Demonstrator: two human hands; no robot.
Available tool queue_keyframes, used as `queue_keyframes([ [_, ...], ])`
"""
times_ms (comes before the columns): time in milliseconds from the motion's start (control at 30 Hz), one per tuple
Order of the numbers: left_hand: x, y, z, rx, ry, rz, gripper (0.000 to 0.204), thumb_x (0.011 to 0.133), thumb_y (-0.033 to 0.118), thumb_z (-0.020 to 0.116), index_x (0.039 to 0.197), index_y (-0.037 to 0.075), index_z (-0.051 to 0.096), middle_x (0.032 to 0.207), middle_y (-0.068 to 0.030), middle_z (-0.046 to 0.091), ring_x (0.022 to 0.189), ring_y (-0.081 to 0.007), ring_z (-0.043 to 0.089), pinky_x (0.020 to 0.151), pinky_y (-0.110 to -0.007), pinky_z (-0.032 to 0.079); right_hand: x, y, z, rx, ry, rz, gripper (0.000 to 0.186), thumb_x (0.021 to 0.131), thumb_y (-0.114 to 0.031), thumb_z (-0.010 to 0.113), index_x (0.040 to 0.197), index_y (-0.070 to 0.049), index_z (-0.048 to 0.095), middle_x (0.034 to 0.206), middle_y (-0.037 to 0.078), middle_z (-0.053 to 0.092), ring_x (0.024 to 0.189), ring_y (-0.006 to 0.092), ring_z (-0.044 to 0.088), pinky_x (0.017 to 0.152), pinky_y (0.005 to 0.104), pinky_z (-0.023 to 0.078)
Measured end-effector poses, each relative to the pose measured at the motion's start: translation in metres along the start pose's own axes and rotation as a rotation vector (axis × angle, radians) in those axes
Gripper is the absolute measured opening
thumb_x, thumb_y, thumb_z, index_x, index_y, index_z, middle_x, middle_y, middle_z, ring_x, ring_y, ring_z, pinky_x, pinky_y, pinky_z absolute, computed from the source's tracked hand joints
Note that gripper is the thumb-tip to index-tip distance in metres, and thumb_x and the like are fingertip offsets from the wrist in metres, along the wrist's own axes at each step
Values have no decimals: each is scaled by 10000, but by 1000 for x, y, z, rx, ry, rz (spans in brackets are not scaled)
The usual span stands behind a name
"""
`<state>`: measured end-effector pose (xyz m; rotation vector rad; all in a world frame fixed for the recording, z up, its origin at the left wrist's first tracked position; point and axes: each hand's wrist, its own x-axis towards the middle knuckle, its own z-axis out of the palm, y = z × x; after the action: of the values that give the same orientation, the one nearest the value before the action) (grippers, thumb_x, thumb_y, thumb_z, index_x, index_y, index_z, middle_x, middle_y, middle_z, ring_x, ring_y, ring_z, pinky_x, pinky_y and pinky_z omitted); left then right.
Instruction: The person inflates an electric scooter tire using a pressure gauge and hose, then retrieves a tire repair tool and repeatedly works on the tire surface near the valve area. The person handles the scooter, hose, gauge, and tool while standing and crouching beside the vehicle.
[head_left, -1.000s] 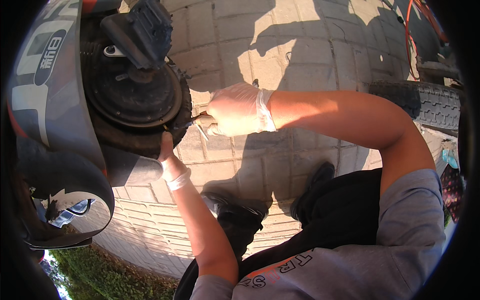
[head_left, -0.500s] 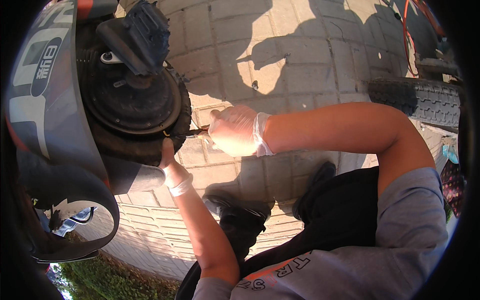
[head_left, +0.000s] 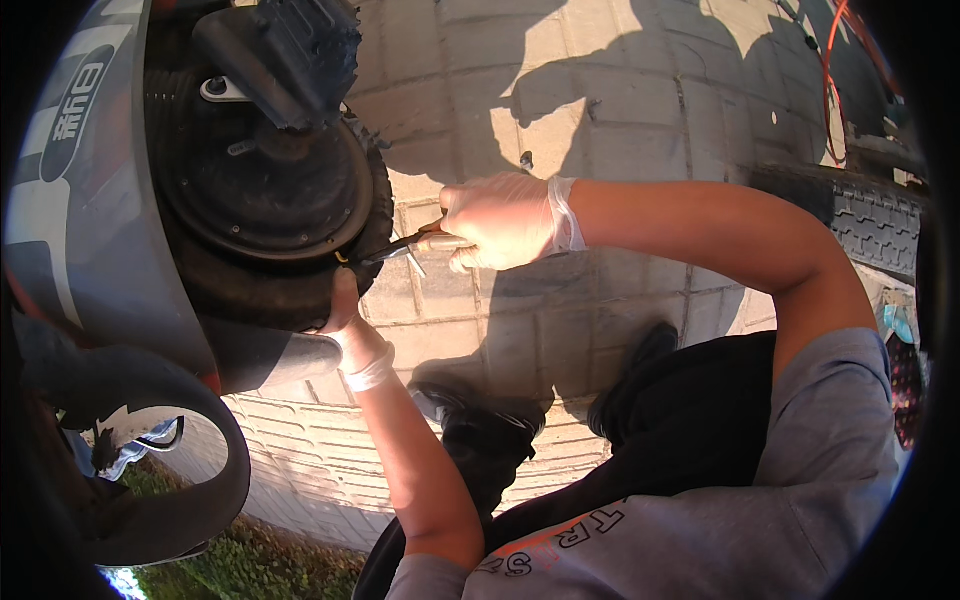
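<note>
An electric scooter's black wheel hub (head_left: 265, 195) sits in a dark tyre (head_left: 250, 290) at the left. My left hand (head_left: 352, 325), in a clear glove, grips the near edge of the tyre; its thumb lies against the sidewall and the other fingers are mostly hidden. A small yellow piece (head_left: 341, 257) shows at the rim just above that thumb. My gloved right hand (head_left: 505, 222) is closed round what looks like a pair of pliers (head_left: 395, 250). The metal end of the tool points left and reaches the tyre by the yellow piece.
A grey scooter body panel (head_left: 100, 220) stands left of the wheel, and a black bracket (head_left: 300, 65) juts over the hub. Another tyre (head_left: 875, 230) and a red cable (head_left: 830, 75) are at the right. Paving bricks (head_left: 620, 130) lie beneath, under my black shoes (head_left: 480, 405).
My right hand has moved right and slightly up, and more of the tool shows. My left thumb stays on the tyre. The view has shifted a little.
</note>
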<state>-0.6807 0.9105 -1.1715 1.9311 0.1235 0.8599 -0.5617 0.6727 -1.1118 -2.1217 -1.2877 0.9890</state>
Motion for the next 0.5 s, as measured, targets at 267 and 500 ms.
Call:
queue_keyframes([
  [267, 4, 53, 19, -243, 111, -443, 912, 627, -124, 615, 1462, 98, 324, 1439, -71, 398, 1284, -265, 410, 1135, -412, 284, 0, -6, -4, -169, 110, -65, 310, 838, -301, 665, 868, 8, 663, 976, 161, 568, 871, 336, 625, 716, 433, 531],
  [500, 1, 38, 23, -236, 147, -298, 746, 697, -52, 633, 1398, 36, 390, 1372, -87, 459, 1172, -212, 473, 1077, -352, 329, -7, -29, 2, -260, 167, -47, 241, 801, -180, 646, 830, 58, 673, 915, 188, 600, 782, 334, 656, 628, 430, 551],
])
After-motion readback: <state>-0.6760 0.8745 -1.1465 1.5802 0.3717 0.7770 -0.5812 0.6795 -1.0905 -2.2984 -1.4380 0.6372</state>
